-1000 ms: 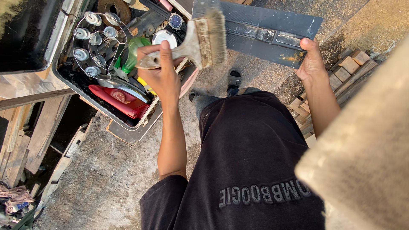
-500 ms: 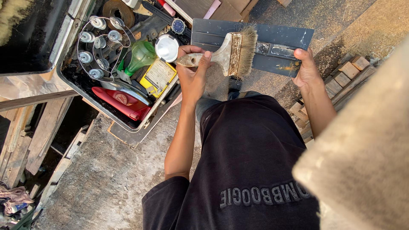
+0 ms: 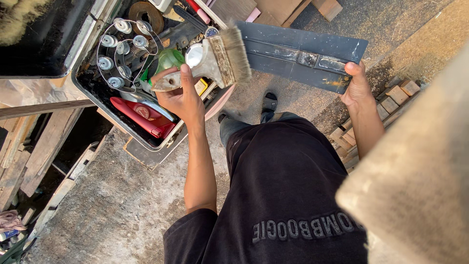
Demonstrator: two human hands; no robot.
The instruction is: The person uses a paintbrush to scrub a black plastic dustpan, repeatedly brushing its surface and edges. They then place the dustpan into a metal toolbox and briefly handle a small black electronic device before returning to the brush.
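At centre frame the left hand (image 3: pixel 183 98) grips a wide paintbrush (image 3: pixel 215 61), its bristles against the left end of the dark metal panel (image 3: pixel 298 54) that the right hand (image 3: pixel 356 88) clasps at upper right, above an open toolbox (image 3: pixel 141 98) holding red pliers (image 3: pixel 139 115).

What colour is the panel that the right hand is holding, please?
The panel is dark blue-grey, with a metal latch; the head view shows it.

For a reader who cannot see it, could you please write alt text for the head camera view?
Seen from above, a person's left hand holds a wide, worn paintbrush with its bristles against a dark blue-grey panel, which the right hand grips at its far end. Below the brush an open toolbox holds a red tool and a wire rack of spools.
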